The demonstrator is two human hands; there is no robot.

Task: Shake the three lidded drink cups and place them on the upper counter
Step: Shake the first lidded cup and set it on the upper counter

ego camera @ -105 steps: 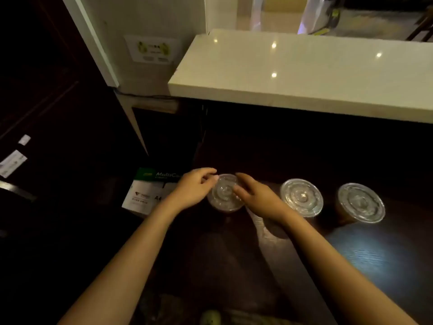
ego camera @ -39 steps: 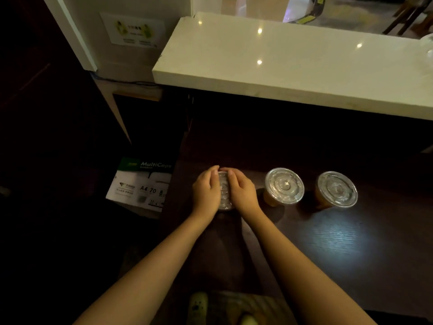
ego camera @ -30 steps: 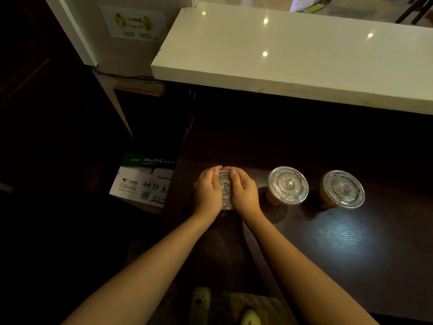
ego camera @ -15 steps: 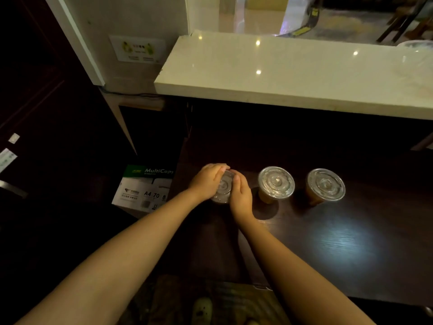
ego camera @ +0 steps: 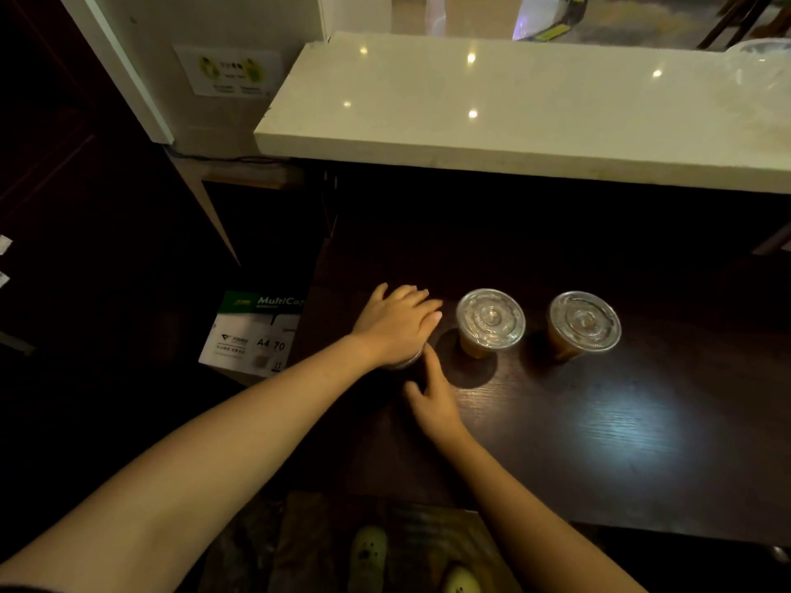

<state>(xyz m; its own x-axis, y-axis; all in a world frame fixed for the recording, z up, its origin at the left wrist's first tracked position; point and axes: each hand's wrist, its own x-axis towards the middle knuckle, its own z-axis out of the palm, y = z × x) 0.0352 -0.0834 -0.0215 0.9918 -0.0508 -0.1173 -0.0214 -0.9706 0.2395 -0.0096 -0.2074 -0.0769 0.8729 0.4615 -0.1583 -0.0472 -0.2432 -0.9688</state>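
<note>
cup [ego camera: 405,362]: mostly hidden under left hand [ego camera: 396,325] | wall sticker [ego camera: 233,72]: text unreadable

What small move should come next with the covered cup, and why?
Probably curl the right hand round the covered cup and lift it to shake. The left hand lies over its top, the right hand's fingers are beside it, and it stands on the dark counter.

**Dim Room, Bright Counter**

We see darkness, black at 9 o'clock. Small light spots glint on the counter [ego camera: 513,134] at 12 o'clock. Bluish glare marks the table [ego camera: 625,425] at 4 o'clock. Cups [ego camera: 490,318] throw soft shadows toward 7 o'clock. Edges bow.
</note>
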